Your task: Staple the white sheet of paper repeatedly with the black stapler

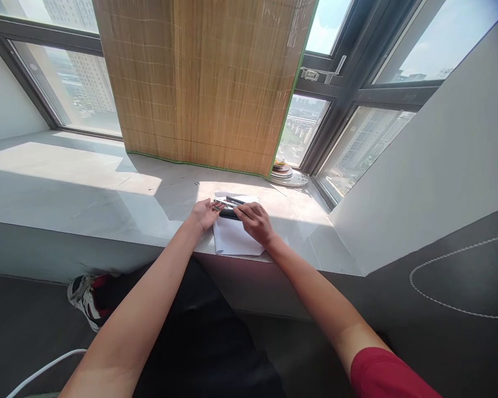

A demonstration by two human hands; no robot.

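Observation:
My left hand (206, 212) and my right hand (254, 220) meet over a white sheet of paper (235, 237) on the grey window sill (87, 188). Between them lies a small dark case (229, 213), with thin dark and silvery pens or tools (234, 200) at its top. The right hand's fingers press down on the case and cover part of it. The left hand's fingertips hold the silvery end of one thin tool. The items are too small to name exactly.
A bamboo blind (199, 83) hangs behind the sill. A round plate with small objects (286, 172) stands at the blind's right corner, by the window. A white slanted wall (431, 166) rises on the right. A sneaker (85, 298) and a white cable (41, 370) lie on the dark floor.

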